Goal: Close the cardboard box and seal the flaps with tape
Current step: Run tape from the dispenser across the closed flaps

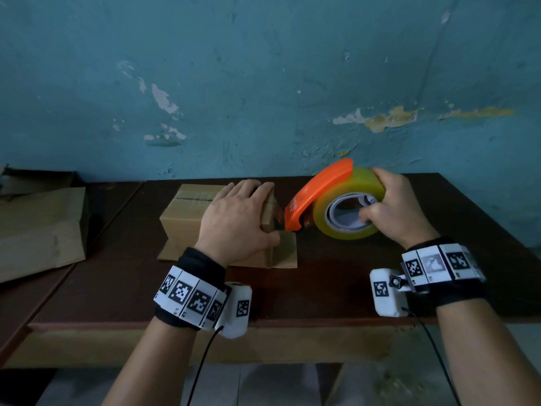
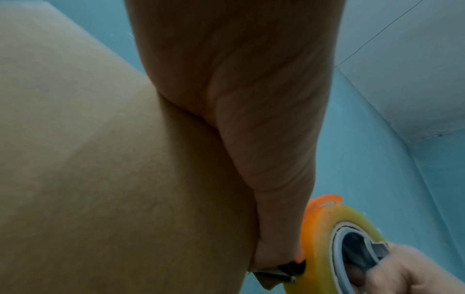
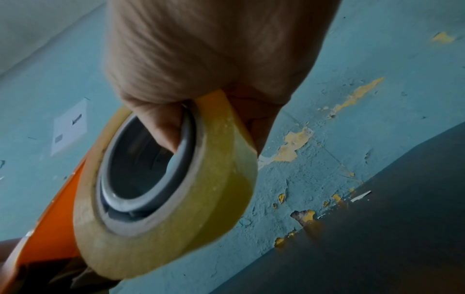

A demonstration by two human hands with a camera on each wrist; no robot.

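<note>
Left hand point(image 1: 234, 221) flat on cardboard box point(image 1: 187, 221), fingers straight. Right hand point(image 1: 392, 209) grips tape dispenser point(image 1: 330, 197) at 3 o'clock (white print unreadable). Bare table point(image 1: 322, 288) toward 6 o'clock.

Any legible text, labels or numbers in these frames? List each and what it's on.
No text can be read.
Orange tape dispenser: small white print near its lower end, too small to read.
Wristband markers: black-and-white square codes, tiny marks beneath them unreadable.
White sheet on the wall: a dark arrow and a grey patch, no legible words.
Cardboard box and tape roll: no print visible.
</note>
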